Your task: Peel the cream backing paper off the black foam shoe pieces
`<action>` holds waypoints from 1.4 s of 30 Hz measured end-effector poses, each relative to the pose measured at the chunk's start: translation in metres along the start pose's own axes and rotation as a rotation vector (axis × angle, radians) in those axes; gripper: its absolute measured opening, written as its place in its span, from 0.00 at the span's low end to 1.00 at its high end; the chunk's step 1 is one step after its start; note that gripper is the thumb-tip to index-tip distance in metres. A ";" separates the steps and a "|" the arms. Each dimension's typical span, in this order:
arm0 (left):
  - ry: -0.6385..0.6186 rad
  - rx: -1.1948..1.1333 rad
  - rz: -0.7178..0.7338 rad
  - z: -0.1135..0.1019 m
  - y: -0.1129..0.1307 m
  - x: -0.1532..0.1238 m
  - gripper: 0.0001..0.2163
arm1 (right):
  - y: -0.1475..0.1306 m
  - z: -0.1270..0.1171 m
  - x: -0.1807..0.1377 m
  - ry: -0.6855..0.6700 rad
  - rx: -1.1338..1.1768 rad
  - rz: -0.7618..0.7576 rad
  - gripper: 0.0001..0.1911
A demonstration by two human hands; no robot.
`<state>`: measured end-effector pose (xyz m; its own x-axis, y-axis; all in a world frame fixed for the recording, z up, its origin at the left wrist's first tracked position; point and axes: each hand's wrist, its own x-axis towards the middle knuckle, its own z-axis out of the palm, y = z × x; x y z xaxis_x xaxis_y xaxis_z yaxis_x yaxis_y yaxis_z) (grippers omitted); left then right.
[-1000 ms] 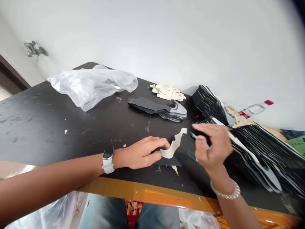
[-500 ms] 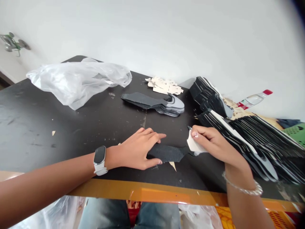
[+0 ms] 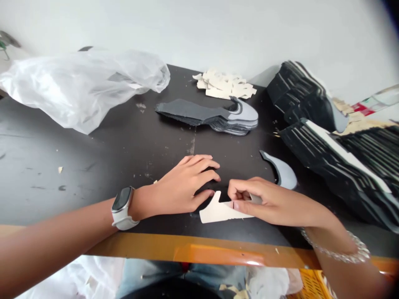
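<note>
My left hand point(image 3: 183, 185) lies on the dark tabletop with its fingers spread and slightly bent. Close beside its thumb is a cream backing piece point(image 3: 215, 211), notched at its left end. My right hand point(image 3: 274, 201) pinches this piece between thumb and fingers, palm turned down. Past the right hand's knuckles shows a curved light-grey end point(image 3: 285, 172) of a cut piece lying on the table; the hand hides whatever joins it. Beyond the hands rests a stack of black cut pieces with grey curved ends point(image 3: 199, 114).
Cream scraps point(image 3: 224, 84) are heaped by the wall. A translucent plastic bag point(image 3: 77, 91) lies at the back left. Black pieces stand in piles point(image 3: 336, 153) on the right, with a bottle point(image 3: 380, 99) behind. Brown tape point(image 3: 149, 245) covers the table's front edge.
My right hand has moved left toward my left hand, and more of the cream piece shows. The grey curved end has come into view. The camera view has shifted.
</note>
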<state>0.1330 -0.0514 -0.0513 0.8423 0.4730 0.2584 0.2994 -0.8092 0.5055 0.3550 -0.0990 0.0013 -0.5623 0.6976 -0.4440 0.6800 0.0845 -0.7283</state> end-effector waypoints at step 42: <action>-0.125 -0.126 -0.083 -0.012 -0.004 0.020 0.16 | 0.005 0.001 0.014 0.004 0.158 0.243 0.12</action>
<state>0.1434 -0.0339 -0.0382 0.8684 0.4833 0.1109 0.3186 -0.7152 0.6221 0.3505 -0.0897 -0.0091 -0.3897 0.6866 -0.6138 0.7127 -0.1972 -0.6731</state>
